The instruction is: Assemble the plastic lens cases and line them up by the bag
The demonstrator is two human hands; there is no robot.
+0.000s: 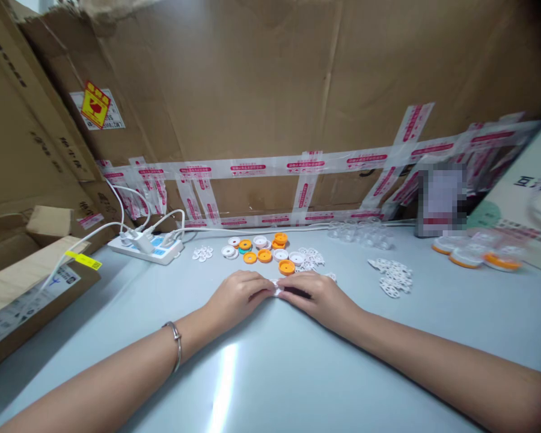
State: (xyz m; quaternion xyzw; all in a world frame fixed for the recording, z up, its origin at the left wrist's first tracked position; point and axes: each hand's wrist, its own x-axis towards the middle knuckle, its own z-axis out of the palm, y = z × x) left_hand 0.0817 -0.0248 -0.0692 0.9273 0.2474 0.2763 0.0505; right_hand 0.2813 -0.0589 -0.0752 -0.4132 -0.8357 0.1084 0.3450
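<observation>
My left hand and my right hand rest on the pale grey table, fingertips meeting in a pinch around a small white piece that is mostly hidden. Just beyond the hands lies a cluster of small orange and white round discs, one with a teal part. White flat gear-like pieces lie in a pile to the right, a smaller pile to the left. A metal bracelet circles my left wrist.
A white power strip with plugs and cables sits at the back left. Cardboard walls with printed tape stand behind and to the left. Clear small cups, orange-rimmed discs and a pale box stand at the back right.
</observation>
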